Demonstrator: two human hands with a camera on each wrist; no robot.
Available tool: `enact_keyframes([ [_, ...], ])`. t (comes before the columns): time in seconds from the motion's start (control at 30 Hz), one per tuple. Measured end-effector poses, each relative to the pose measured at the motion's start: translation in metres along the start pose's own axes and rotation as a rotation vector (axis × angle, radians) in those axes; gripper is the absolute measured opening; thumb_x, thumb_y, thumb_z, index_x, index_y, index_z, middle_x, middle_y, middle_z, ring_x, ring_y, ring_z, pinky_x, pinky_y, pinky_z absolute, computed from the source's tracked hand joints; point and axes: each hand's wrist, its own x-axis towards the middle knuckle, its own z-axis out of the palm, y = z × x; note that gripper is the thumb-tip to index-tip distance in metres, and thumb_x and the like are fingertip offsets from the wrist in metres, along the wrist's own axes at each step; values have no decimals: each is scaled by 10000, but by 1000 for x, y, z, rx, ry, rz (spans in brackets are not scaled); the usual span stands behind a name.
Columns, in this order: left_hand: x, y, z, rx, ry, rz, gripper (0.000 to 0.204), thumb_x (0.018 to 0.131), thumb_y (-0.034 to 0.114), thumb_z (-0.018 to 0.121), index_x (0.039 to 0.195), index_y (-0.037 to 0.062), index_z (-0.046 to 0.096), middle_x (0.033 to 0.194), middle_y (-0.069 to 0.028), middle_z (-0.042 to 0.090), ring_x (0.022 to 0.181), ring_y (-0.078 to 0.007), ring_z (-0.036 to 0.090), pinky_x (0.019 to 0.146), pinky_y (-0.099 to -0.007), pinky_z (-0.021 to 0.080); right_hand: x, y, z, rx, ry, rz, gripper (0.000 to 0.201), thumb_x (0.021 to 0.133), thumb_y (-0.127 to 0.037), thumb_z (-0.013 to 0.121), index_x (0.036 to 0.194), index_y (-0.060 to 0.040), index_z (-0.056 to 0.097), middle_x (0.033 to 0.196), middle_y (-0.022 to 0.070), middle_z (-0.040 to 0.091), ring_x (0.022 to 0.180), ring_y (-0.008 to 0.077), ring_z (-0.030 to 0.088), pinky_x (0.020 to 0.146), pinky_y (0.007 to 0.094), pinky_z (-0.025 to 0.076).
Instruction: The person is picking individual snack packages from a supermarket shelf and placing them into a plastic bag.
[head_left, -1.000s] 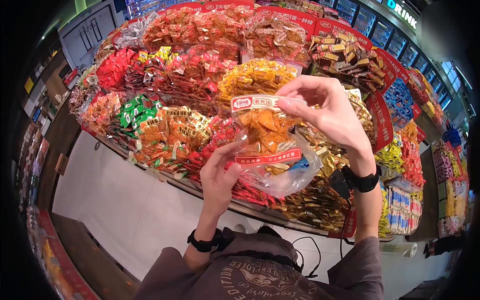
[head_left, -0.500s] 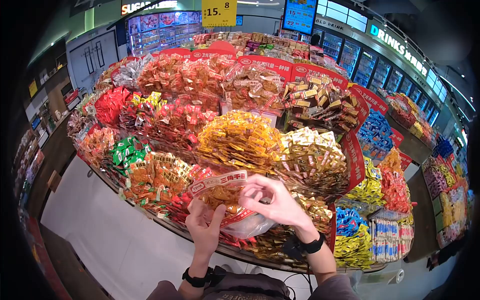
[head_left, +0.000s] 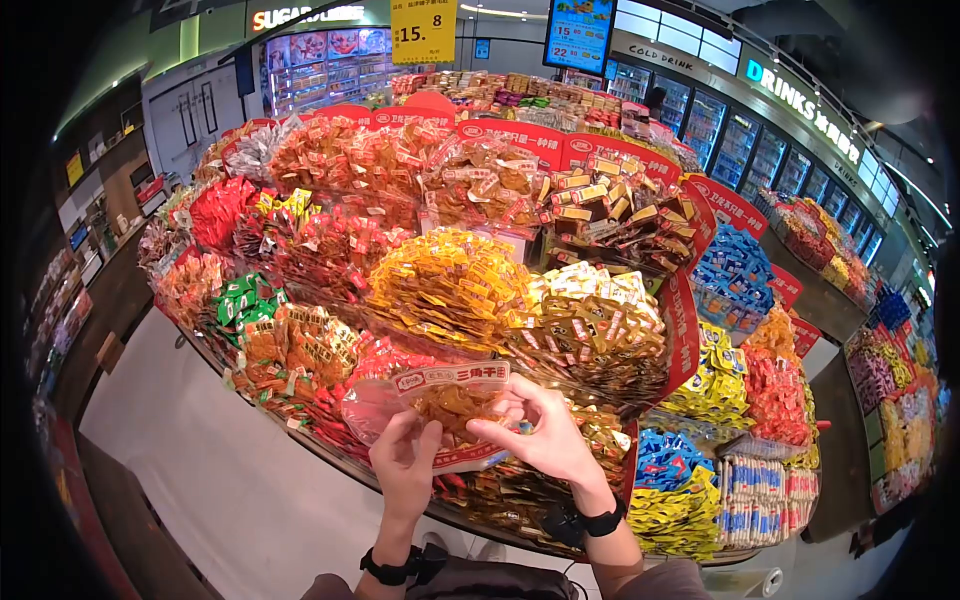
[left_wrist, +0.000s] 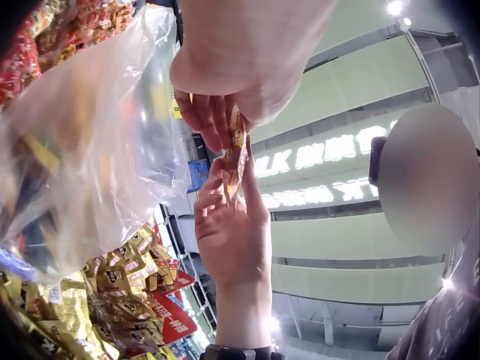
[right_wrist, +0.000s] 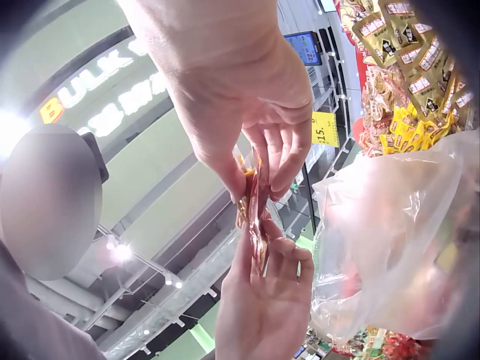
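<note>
A small clear snack packet (head_left: 457, 402) with a red-and-white printed header and orange-brown pieces inside is held low over the front of a candy display. My left hand (head_left: 405, 462) pinches its left side, thumb on the face towards me. On the right side, my right hand (head_left: 548, 437) grips it between thumb and fingers. Seen edge-on in the left wrist view, the packet (left_wrist: 236, 161) stands thin between both hands. Beyond the packet hangs a thin clear plastic bag (right_wrist: 386, 247); what holds it up is hidden.
Heaps of wrapped snacks fill the stand, among them yellow packets (head_left: 450, 290), gold packets (head_left: 590, 335) and blue packets (head_left: 740, 270). Red card dividers (head_left: 680, 335) rise between sections. A yellow price sign (head_left: 423, 32) hangs above. Pale floor (head_left: 200, 420) lies to the left.
Both hands have lowered the packet from near eye level towards the display's front edge. The right hand has shifted from its top corner to its right side. The head view has tilted up.
</note>
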Motion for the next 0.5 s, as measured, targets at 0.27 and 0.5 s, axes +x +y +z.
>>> enact_keyframes([
  [0.27,-32,-16,22,10,83,-39,137,893,11,632,1008,-43,582,892,-45,621,798,-84,594,698,-227,498,-32,22,-13,169,11,44,337,839,-86,715,1144,-3,601,797,36,658,677,37,571,604,210,478],
  [0.5,-46,-11,46,-19,77,-63,185,900,58,642,1039,-56,597,935,-56,635,837,-84,596,746,-227,491,-48,20,-28,364,67,118,145,884,-80,660,992,2,610,727,-45,568,647,-15,458,554,168,376],
])
